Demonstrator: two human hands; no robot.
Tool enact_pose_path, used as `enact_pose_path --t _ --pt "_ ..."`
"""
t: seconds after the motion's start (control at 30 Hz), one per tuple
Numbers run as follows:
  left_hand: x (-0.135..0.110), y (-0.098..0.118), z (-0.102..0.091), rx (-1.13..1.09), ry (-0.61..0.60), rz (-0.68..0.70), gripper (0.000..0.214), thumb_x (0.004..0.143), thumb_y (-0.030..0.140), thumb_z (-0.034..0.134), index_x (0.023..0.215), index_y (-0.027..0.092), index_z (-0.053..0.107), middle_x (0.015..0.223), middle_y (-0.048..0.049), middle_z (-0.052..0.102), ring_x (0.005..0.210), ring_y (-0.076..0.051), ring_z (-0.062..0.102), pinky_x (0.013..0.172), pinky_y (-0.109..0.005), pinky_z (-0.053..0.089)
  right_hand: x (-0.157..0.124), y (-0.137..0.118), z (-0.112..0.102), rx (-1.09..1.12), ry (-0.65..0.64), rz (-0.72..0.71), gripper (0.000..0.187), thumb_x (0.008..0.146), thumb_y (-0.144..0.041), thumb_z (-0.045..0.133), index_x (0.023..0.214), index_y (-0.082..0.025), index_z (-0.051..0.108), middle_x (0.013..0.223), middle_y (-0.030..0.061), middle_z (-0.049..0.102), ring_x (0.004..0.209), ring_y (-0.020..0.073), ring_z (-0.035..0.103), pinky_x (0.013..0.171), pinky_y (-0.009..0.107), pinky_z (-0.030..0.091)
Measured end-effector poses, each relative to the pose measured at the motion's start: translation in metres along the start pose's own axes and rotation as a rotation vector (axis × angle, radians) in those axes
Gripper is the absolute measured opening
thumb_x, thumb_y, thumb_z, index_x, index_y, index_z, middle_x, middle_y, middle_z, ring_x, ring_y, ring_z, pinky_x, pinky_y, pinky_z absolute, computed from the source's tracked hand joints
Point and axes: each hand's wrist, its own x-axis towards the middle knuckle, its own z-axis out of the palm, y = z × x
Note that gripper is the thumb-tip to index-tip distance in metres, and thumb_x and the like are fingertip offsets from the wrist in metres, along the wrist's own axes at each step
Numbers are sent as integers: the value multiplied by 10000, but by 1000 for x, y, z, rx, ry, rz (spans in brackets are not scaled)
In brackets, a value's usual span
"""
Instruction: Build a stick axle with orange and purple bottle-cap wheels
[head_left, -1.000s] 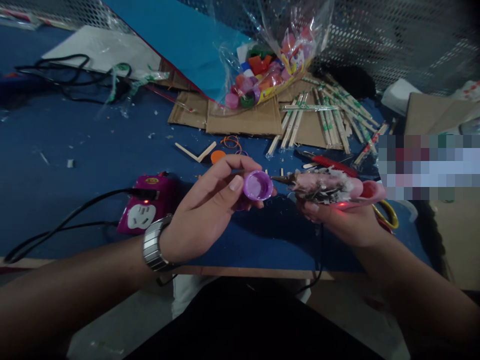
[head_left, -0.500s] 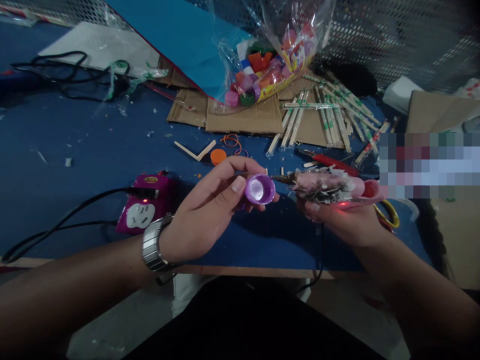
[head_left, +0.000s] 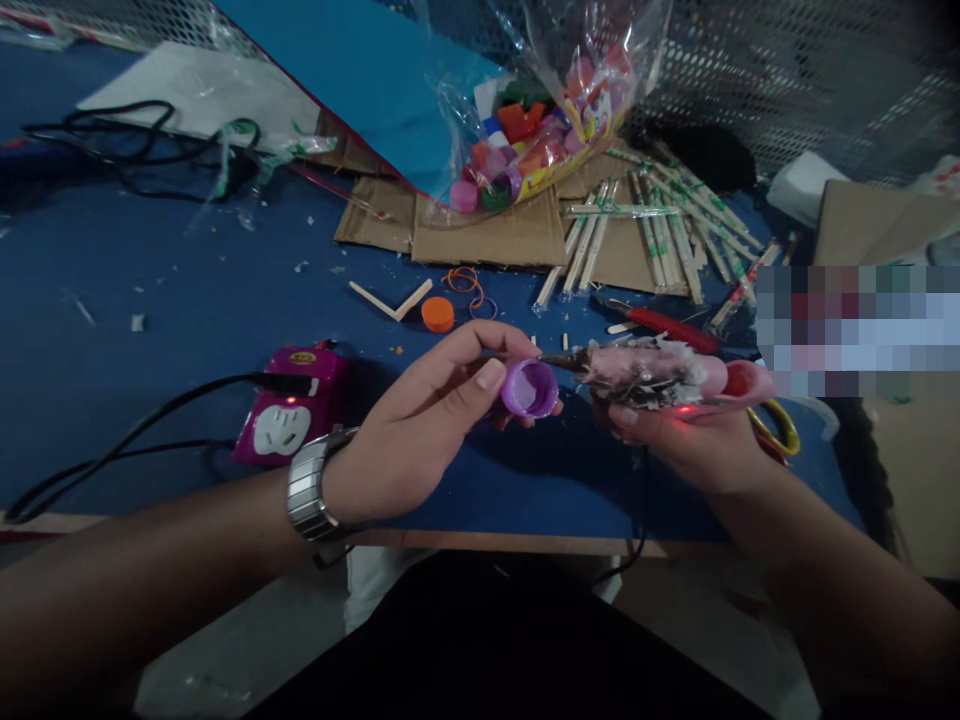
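Observation:
My left hand (head_left: 427, 425) pinches a purple bottle cap (head_left: 529, 388) between thumb and fingers, its open side facing me. My right hand (head_left: 690, 440) grips a pink glue gun (head_left: 660, 372) crusted with dried glue, a small red light glowing on it. The gun's metal tip points left and nearly touches the rim of the cap. Both hands hover above the near part of the blue table (head_left: 150, 300). A metal watch (head_left: 307, 490) sits on my left wrist.
A purple power socket (head_left: 289, 418) with a black cable lies left of my hand. An orange cap (head_left: 437, 313), rubber bands and glued sticks (head_left: 390, 300) lie behind. Farther back are cardboard (head_left: 487, 240), wrapped chopsticks (head_left: 660, 230), a clear bag of coloured caps (head_left: 525, 140), a red-handled tool (head_left: 660, 325).
My left hand has carried the purple cap a little to the right and down, closing the gap to the glue gun's tip. The right hand has stayed almost still.

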Motion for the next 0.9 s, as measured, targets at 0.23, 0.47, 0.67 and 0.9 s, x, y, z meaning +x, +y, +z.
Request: enact_pose_path --t 0.23,0.47,0.67,0.9 --pt "1 2 2 -13 2 21 252 1111 449 694 1205 218 729 1010 -78 790 907 -185 725 814 -293 576 -2 3 -1 16 -1 15 354 988 -284 821 1318 -409 852 970 40 782 749 209 730 606 300 643" --pt "3 6 4 -47 22 35 216 1098 405 718 1168 202 746 1032 -78 766 928 -189 745 817 -286 616 -4 5 -3 25 -10 27 351 986 -277 814 1315 -395 845 1057 60 791 817 228 754 577 301 629" --pt "4 7 4 -61 13 67 217 1094 399 723 1149 192 756 1042 -79 751 918 -179 748 836 -283 636 -5 5 -2 23 -11 27 348 989 -267 813 1315 -384 848 1037 51 782 752 193 718 584 288 617" --pt "4 6 4 -74 3 76 197 1100 382 713 1160 199 756 1070 -84 759 945 -177 763 838 -269 637 -8 10 -6 10 35 57 375 945 -282 853 1303 -393 838 942 48 772 771 243 748 532 311 609"
